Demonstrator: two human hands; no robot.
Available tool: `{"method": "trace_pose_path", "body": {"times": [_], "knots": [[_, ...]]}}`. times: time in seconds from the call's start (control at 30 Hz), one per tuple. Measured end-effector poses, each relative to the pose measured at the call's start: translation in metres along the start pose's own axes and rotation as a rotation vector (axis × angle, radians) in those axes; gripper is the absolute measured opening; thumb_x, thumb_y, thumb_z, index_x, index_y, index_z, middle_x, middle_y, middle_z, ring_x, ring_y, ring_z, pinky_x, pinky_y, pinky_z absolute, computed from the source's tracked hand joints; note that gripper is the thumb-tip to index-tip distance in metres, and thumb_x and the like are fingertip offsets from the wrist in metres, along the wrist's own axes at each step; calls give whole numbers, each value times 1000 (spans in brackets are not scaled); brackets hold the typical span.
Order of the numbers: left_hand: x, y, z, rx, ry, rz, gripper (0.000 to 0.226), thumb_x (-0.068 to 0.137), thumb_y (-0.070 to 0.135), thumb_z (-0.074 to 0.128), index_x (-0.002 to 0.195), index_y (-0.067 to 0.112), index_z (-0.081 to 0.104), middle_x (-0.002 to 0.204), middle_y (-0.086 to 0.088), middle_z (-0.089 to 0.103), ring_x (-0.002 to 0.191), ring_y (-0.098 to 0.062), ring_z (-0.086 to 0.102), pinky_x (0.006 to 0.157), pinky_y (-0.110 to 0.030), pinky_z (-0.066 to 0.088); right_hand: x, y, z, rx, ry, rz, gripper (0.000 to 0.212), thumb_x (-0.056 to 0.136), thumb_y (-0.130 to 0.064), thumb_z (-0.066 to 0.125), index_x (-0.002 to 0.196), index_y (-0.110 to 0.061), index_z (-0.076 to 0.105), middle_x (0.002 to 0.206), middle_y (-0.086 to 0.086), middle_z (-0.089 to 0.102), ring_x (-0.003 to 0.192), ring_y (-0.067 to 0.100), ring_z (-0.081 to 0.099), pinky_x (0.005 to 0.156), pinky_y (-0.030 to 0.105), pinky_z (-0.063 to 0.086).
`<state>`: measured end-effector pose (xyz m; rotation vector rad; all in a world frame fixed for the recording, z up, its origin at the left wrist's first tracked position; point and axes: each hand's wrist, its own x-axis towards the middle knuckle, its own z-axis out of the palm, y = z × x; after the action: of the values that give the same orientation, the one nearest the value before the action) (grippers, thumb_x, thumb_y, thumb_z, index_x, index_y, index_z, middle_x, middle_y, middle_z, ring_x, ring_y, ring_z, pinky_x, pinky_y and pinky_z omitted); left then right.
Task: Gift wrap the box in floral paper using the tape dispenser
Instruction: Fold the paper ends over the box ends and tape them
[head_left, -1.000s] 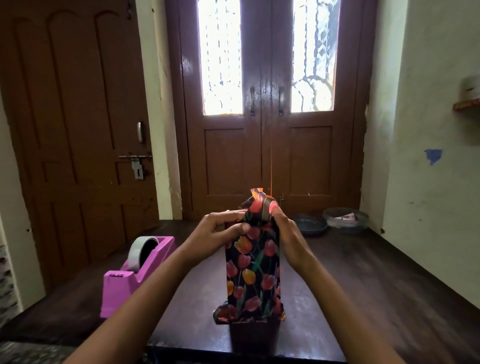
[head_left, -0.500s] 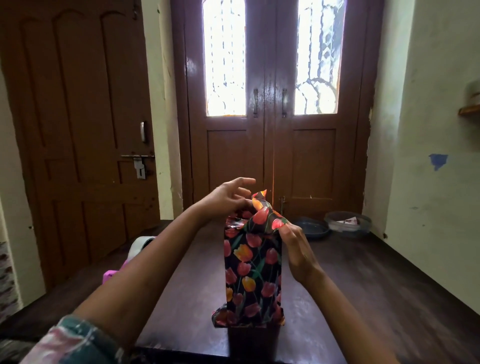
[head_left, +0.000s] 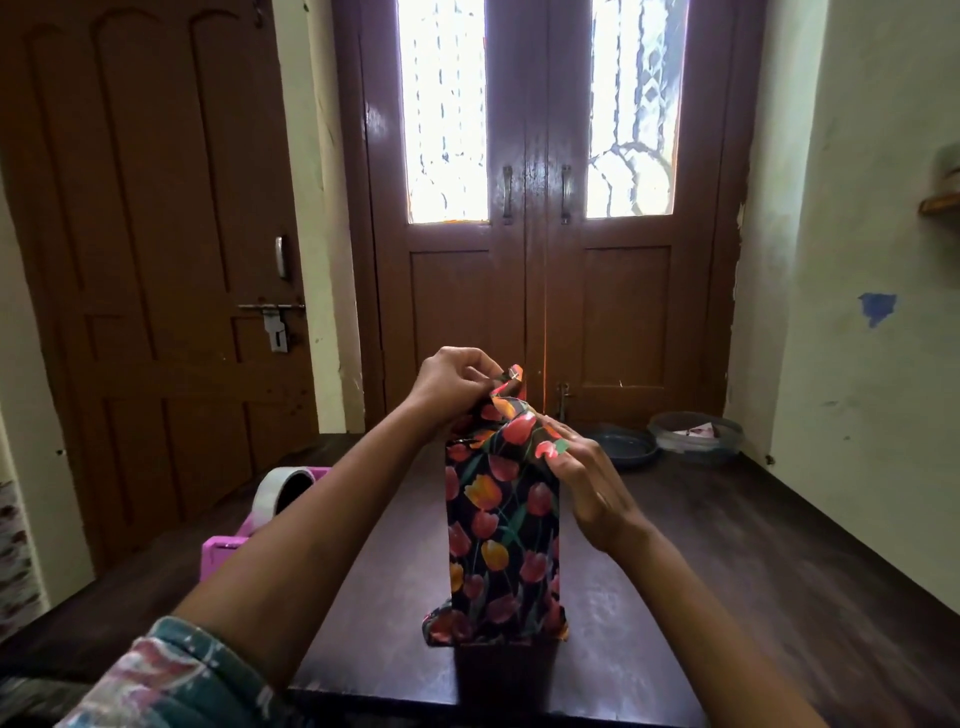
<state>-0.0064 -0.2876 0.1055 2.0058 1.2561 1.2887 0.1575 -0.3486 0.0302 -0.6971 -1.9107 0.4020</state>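
Floral paper (head_left: 501, 525) hides the box; forearm (head_left: 322, 519) half-covers tape dispenser (head_left: 224, 552).

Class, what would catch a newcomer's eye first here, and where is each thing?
The tall upright box in black paper printed with red and orange tulips stands centrally on the dark wooden table. The left hand pinches its top flap; the right hand grips the paper at the upper right corner. A pink plastic tape dispenser sits left, partly behind the left forearm.

One box (head_left: 501, 525), one tape dispenser (head_left: 228, 545), two hands (head_left: 452, 382) (head_left: 592, 488), two dishes (head_left: 623, 449) (head_left: 696, 436).
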Motion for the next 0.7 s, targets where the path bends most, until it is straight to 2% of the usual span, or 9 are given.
{"method": "trace_pose_path", "body": {"times": [0.1, 0.2, 0.23, 0.3, 0.37, 0.47, 0.57, 0.63, 0.7], "knots": [[-2, 0, -8, 50, -68, 147, 18, 88, 7, 59, 95, 21, 67, 100, -1, 69, 90, -12, 66, 73, -21, 53, 4, 0, -5, -72, -40, 1, 54, 88, -49, 23, 126, -27, 54, 129, -3, 57, 120, 14, 51, 97, 47, 43], [-5, 7, -29, 82, -143, 316, 42, 89, -7, 50, 117, 23, 59, 123, 6, 58, 108, -7, 57, 81, -14, 51, 7, -1, -7, -196, -71, -29, 55, 85, -57, 27, 111, -21, 59, 105, -8, 62, 98, 13, 58, 81, 42, 49], [-6, 9, -35, 110, -186, 330, 47, 88, -9, 50, 122, 24, 57, 127, 7, 55, 111, -7, 55, 81, -15, 51, 8, -2, -7, -245, -82, -46, 58, 83, -63, 32, 110, -19, 59, 102, -9, 61, 95, 12, 58, 80, 40, 50], [-5, 14, -38, 151, -289, 290, 52, 88, -7, 54, 127, 27, 52, 129, 5, 53, 112, -12, 55, 85, -25, 54, 9, -3, -5, -333, -75, -95, 62, 79, -70, 42, 110, -21, 61, 102, -14, 61, 94, 7, 59, 81, 33, 52], [-4, 19, -33, 172, -346, 264, 49, 86, -4, 58, 124, 27, 54, 120, -1, 60, 105, -16, 62, 83, -32, 55, 10, -5, -2, -301, -12, -123, 52, 81, -61, 50, 109, -20, 64, 100, -21, 59, 95, 4, 60, 83, 29, 53], [2, 23, -29, 205, -308, 282, 29, 84, -3, 61, 105, 16, 66, 92, -7, 69, 85, -13, 68, 73, -26, 57, 10, -6, 2, -210, 52, -163, 41, 87, -46, 52, 105, -13, 67, 97, -22, 59, 93, 1, 61, 81, 19, 52], [6, 20, -32, 115, -255, 134, 19, 83, -3, 62, 92, 11, 70, 85, -9, 70, 74, -9, 67, 66, -20, 54, 11, -6, 2, -246, 68, -182, 40, 87, -44, 50, 82, -8, 66, 71, -29, 53, 65, -4, 59, 60, 7, 45], [3, 13, -25, 29, -191, 22, 14, 82, 1, 65, 89, 11, 70, 89, -13, 71, 76, -15, 67, 67, -25, 56, 16, -5, 0, -294, 57, -183, 49, 86, -49, 47, 65, -7, 59, 57, -22, 49, 50, 4, 54, 49, 11, 40], [-2, 11, -17, 21, -88, 14, 12, 82, 3, 66, 85, 14, 70, 87, -10, 71, 76, -16, 67, 62, -22, 54, 20, -2, -3, -321, 31, -168, 63, 84, -61, 43, 57, -5, 54, 51, -6, 52, 44, 14, 52, 45, 25, 42]]}}
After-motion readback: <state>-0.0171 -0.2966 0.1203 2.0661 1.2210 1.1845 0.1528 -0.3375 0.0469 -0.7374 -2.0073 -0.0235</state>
